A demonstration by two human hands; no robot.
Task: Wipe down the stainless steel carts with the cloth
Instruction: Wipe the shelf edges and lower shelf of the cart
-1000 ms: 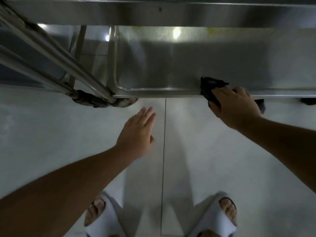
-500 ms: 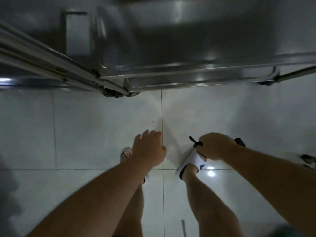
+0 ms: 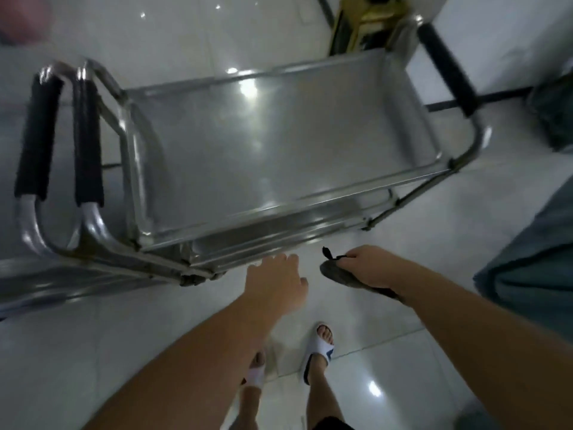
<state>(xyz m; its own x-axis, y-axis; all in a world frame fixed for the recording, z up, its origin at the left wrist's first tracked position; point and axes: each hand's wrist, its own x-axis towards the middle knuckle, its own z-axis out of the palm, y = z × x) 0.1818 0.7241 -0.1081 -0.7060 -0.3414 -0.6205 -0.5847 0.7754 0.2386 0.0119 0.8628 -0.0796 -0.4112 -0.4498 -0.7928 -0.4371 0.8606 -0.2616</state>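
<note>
A stainless steel cart (image 3: pixel 279 144) stands in front of me, seen from above, its top tray bare and shiny. Black foam-wrapped handles (image 3: pixel 34 138) rise at its left end and another black-wrapped handle (image 3: pixel 446 69) at the right end. My right hand (image 3: pixel 369 268) hovers just off the cart's near edge and is shut on a dark cloth (image 3: pixel 338 274) that droops beneath it. My left hand (image 3: pixel 276 283) is open, fingers apart, close to the cart's near rail without touching it. A second cart's frame (image 3: pixel 46 274) shows partly at the left.
Glossy white floor tiles (image 3: pixel 434 352) surround the cart. My feet in white slides (image 3: pixel 319 349) stand below my hands. Blue-grey fabric (image 3: pixel 533 262) hangs at the right edge. A dark bag (image 3: pixel 555 110) and a yellowish frame (image 3: pixel 362 23) sit beyond the cart.
My view has risen from low beside the cart's bottom shelf to above its top tray. The right hand left the lower shelf rim with the cloth and now hovers off the near edge.
</note>
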